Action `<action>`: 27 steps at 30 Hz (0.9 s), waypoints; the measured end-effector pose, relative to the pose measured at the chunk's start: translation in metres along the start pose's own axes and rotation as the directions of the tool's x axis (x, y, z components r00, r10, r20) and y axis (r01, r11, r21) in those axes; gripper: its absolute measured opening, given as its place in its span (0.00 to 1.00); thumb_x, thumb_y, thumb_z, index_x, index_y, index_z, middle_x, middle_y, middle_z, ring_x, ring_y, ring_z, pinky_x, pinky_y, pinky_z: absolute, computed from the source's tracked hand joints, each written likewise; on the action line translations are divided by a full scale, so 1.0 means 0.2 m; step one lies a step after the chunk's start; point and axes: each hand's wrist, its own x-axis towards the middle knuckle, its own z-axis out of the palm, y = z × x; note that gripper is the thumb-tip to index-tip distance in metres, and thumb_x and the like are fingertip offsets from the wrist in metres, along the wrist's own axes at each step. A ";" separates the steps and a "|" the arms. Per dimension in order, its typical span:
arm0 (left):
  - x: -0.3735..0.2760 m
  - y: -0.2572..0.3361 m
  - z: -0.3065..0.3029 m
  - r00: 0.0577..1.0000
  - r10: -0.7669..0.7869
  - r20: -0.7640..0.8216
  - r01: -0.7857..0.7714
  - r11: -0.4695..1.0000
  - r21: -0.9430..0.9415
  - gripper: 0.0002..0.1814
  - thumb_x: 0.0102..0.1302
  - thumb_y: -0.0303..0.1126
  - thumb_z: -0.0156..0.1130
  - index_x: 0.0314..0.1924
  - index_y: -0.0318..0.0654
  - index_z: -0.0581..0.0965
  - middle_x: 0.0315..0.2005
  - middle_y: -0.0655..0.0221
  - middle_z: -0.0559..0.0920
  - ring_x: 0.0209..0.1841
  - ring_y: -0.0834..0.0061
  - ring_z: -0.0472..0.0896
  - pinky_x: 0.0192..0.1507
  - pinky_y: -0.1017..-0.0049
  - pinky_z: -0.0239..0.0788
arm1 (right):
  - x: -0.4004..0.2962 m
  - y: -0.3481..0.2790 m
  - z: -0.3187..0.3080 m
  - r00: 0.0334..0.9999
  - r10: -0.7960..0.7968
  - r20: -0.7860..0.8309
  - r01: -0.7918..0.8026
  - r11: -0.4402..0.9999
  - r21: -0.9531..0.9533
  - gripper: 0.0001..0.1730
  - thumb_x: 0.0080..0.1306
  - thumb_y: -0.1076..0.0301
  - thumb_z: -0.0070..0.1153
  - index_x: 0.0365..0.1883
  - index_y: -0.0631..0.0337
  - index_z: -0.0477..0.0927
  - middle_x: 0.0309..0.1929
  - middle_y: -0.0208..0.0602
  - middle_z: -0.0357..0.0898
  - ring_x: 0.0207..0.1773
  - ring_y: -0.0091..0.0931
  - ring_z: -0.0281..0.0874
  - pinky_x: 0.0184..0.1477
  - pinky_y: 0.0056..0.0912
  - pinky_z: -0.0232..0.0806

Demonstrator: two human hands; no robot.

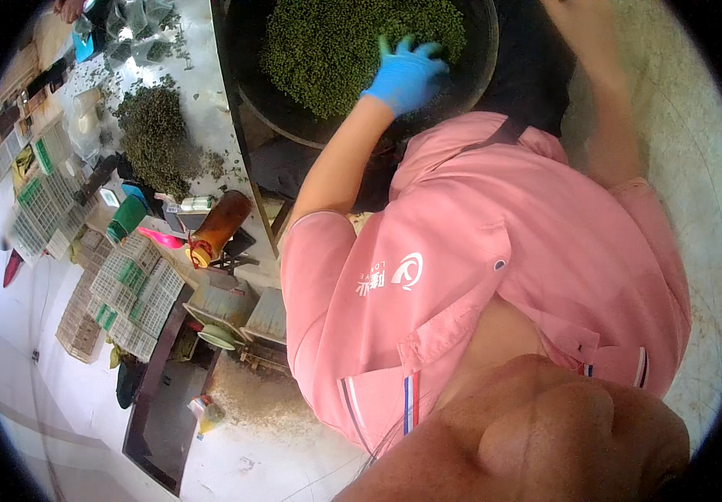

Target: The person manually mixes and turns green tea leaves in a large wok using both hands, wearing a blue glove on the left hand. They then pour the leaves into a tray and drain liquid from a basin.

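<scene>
My left hand [408,75], in a blue glove, rests on a heap of small green pellets [329,50]; I cannot tell whether they are rolled tea leaves or berries. Its fingers are spread over the heap's near right side, and no single thing is held. The heap sits inside a wide, dark round pan [483,69], whose far side is cut off by the picture's top. Over the floor to the right, my bare right hand [580,25] is blurred and partly out of the picture. Whether its fingers are closed does not show.
Left of the pan, a white-topped table [210,150] bears a dark brownish-green pile [154,135], clear plastic bags [135,31] and an amber bottle [220,226]. Another person's hand [69,9] shows at the table's far end. Plastic crates [129,288] stand beyond its left side.
</scene>
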 end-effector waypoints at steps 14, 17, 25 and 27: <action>0.38 0.06 0.00 0.991 -0.044 0.124 0.047 0.999 -0.019 0.22 0.61 0.50 0.59 0.53 0.52 0.79 0.53 0.62 0.77 0.59 0.56 0.72 0.64 0.40 0.51 | -0.04 -0.01 0.01 0.998 -0.069 -0.013 0.070 0.997 0.017 0.07 0.56 0.70 0.64 0.33 0.61 0.85 0.32 0.44 0.80 0.35 0.41 0.79 0.38 0.38 0.72; 0.11 0.10 0.15 0.954 0.083 0.288 -0.136 0.977 0.167 0.18 0.61 0.48 0.56 0.49 0.59 0.83 0.51 0.73 0.79 0.60 0.65 0.72 0.67 0.30 0.38 | -0.05 0.02 0.05 0.999 -0.049 -0.018 0.050 0.998 0.047 0.06 0.56 0.71 0.64 0.32 0.62 0.84 0.30 0.44 0.79 0.34 0.41 0.79 0.37 0.38 0.71; -0.40 0.00 -0.04 0.943 -0.219 -0.249 0.055 0.844 -0.534 0.13 0.52 0.36 0.69 0.39 0.44 0.81 0.46 0.63 0.79 0.54 0.56 0.74 0.61 0.51 0.63 | -0.07 0.00 0.05 0.996 -0.091 0.002 0.091 0.996 0.027 0.06 0.56 0.70 0.64 0.31 0.62 0.84 0.29 0.45 0.77 0.33 0.41 0.77 0.35 0.40 0.69; -0.44 -0.06 0.04 0.831 -0.530 -0.168 0.420 0.796 -0.435 0.30 0.53 0.46 0.73 0.50 0.35 0.74 0.52 0.48 0.74 0.54 0.48 0.73 0.53 0.57 0.69 | -0.07 -0.02 0.05 0.996 -0.084 0.013 0.083 0.996 0.029 0.06 0.56 0.70 0.63 0.31 0.62 0.84 0.28 0.45 0.77 0.33 0.42 0.77 0.36 0.40 0.69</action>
